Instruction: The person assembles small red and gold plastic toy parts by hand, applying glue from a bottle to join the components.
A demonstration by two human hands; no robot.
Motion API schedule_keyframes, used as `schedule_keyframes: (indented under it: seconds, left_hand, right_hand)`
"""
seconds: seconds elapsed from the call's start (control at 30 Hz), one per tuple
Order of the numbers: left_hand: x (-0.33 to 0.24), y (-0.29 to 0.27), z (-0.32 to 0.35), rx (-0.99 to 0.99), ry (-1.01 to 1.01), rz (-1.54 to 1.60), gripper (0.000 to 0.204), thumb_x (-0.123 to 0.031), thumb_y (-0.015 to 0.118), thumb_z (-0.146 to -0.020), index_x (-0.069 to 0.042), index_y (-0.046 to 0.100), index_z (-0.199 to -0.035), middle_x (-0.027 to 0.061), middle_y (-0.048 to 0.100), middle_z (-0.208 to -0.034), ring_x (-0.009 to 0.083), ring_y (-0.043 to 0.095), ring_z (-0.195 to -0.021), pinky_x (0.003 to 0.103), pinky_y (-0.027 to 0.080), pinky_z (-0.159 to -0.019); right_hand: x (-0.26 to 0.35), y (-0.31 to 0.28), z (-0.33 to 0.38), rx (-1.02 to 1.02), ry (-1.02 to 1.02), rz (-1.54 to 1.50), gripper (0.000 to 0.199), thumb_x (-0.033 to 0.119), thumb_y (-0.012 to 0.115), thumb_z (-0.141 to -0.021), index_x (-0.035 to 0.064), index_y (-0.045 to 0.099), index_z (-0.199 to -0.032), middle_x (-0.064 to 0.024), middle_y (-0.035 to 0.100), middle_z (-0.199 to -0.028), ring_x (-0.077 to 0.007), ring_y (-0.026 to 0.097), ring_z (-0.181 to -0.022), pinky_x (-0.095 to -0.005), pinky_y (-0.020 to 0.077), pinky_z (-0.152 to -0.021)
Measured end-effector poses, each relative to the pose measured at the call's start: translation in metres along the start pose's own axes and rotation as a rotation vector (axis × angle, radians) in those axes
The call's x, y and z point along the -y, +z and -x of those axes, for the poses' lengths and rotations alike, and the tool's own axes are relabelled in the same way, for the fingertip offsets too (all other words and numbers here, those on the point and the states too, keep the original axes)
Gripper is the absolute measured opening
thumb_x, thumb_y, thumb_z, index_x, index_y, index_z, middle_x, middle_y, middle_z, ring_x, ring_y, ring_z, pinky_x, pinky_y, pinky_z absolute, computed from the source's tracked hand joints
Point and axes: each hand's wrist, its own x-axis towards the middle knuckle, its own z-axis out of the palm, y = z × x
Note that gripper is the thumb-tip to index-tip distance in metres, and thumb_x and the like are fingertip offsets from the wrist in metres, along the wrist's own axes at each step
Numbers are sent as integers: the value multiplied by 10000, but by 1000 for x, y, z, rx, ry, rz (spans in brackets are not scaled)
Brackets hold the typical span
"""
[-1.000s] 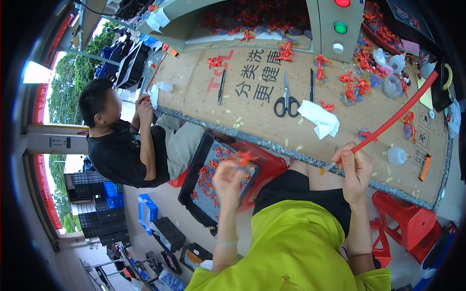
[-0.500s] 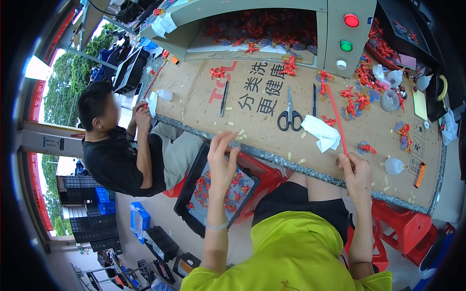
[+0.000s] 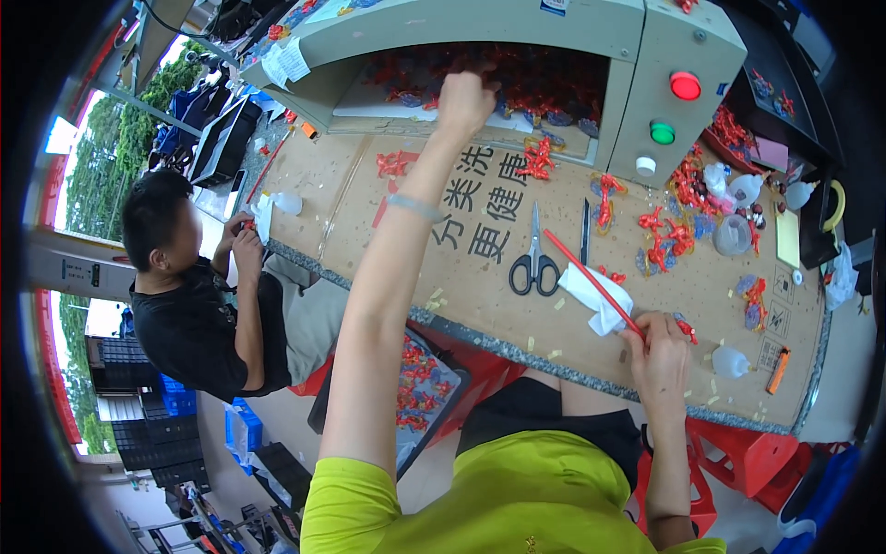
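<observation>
My left hand reaches into the opening of a grey-green machine, over a heap of small red and translucent figures. Its fingers are partly hidden there, so I cannot make out whether they hold one. In my right hand, near the table's front edge, a long thin red stick is gripped at its lower end. The stick slants up and left across a crumpled white tissue. Black-handled scissors and a slim dark tool lie beyond the tissue.
More red figures lie on the cardboard-covered table, with a clear tub and squeeze bottle on the right. An orange cutter lies nearby. At the left sits a co-worker. A tray of figures is below the table edge.
My left hand has gone from above the table's front edge forward into the machine opening. The red stick has tilted left and now crosses the tissue, still in my right hand.
</observation>
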Motion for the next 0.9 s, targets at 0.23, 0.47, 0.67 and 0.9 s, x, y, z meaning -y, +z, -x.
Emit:
schedule_keyframes:
  seconds: [0.23,0.47,0.67,0.9]
  left_hand:
    - [-35,91,-70,-49,267,-154,306,-157,599,-773,-32,616,-1053,195,621,-1018,372,581,-960,443,472,-827]
    - [-30,139,-96,-339,446,-179,359,-162,543,-817,-47,572,-1157,174,574,-1154,345,531,-1089,472,415,-918]
    - [-69,182,-118,-545,333,-139,383,-178,499,-854,-49,545,-1212,170,544,-1210,341,487,-1152,488,370,-971]
    - [-73,172,-104,-567,177,15,374,-178,467,-863,-35,548,-1199,181,519,-1242,352,437,-1197,534,336,-976]
  right_hand:
    - [28,15,8,-282,-138,-113,160,8,642,-771,-7,586,-920,-173,562,-897,-343,589,-790,-396,471,-668]
    - [33,33,33,-120,-94,-305,166,-55,637,-767,5,606,-918,-154,575,-912,-282,616,-764,-317,494,-555]
    - [31,35,29,-87,-107,-305,130,-58,597,-806,-2,605,-924,-131,564,-908,-239,587,-732,-290,476,-546]
    - [38,37,29,-119,-194,-242,100,-57,568,-822,-19,598,-910,-109,553,-875,-169,519,-646,-252,399,-524]
